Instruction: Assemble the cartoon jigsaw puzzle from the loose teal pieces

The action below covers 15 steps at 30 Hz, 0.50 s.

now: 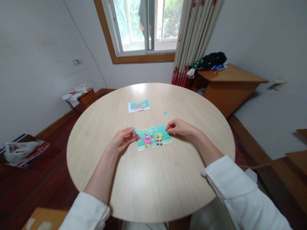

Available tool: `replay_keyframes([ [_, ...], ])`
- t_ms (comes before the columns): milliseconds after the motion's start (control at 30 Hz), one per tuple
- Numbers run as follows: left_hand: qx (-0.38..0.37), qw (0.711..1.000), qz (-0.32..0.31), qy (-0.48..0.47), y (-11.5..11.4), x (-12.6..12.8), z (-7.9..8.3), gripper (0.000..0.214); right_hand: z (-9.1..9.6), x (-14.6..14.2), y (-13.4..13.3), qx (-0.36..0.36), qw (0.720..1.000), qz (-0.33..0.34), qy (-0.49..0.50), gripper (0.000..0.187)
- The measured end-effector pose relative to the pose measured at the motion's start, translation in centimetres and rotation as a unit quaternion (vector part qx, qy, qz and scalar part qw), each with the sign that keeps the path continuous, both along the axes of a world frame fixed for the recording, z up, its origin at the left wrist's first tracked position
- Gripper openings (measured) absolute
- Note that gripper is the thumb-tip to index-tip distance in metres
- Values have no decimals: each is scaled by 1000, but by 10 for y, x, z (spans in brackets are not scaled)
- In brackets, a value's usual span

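Note:
A small cartoon jigsaw puzzle [154, 137], mostly teal, lies flat in the middle of a round pale wooden table [148, 182]. My left hand [123, 139] rests at the puzzle's left edge, fingers curled and pinching a teal puzzle piece at the upper left corner. My right hand [179, 127] sits at the upper right corner, fingertips pressed together on the puzzle's edge. A single loose teal piece [165, 112] lies on the table beyond my right hand. Farther back lies a printed reference picture [139, 105] of the same cartoon.
A wooden side table [230, 80] with dark and dotted cloth stands at the right under a curtain. A window is at the back. Bags and papers lie on the dark wood floor at left [21, 153]. A cardboard box [43, 218] is near my left elbow.

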<state>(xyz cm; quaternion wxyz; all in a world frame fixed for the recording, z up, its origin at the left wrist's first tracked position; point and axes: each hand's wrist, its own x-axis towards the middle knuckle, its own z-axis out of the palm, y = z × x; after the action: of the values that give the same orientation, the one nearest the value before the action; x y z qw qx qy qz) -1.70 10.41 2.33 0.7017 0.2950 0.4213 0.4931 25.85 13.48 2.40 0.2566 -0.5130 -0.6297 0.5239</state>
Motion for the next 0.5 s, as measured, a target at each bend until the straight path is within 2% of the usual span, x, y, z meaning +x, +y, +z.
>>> replay_keyframes([
  [233, -4, 1000, -1, 2, 0, 1, 1, 10, -2, -1, 0, -6, 1000, 3, 20, 2],
  [500, -12, 1000, 0, 3, 0, 0, 1, 9, -2, -1, 1, -2, 1000, -1, -3, 5],
])
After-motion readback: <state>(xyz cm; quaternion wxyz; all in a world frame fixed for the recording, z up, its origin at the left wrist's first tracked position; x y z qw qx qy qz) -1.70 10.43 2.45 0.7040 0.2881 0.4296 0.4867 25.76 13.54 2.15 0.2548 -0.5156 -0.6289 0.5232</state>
